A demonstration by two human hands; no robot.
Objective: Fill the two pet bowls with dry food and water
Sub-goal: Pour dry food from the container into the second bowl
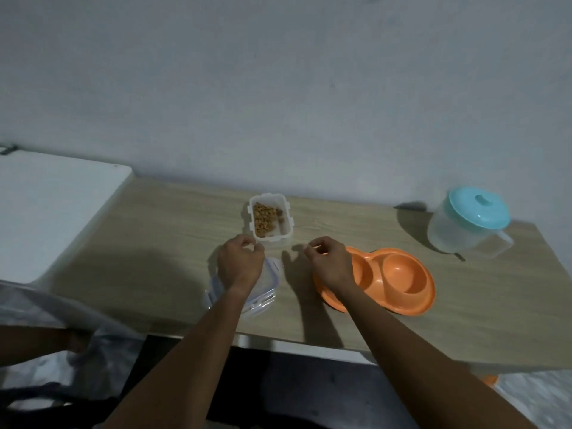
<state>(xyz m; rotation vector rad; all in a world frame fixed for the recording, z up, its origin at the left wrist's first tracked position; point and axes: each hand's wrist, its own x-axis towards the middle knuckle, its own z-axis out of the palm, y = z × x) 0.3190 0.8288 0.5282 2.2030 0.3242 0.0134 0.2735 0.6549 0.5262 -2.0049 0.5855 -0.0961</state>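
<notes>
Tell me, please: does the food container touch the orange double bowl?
Apart. The head view shows bare wooden table between the food container and the orange double bowl; the right hand hovers over that gap.

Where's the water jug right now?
In the head view, the lidded water jug stands at the table's far right, near the wall, just beyond the orange double bowl.

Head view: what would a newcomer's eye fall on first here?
The orange double bowl at right of centre, both wells empty. Behind the hands, an open tub of kibble; its lid lies under the left hand. A jug with a teal lid stands far right.
</notes>
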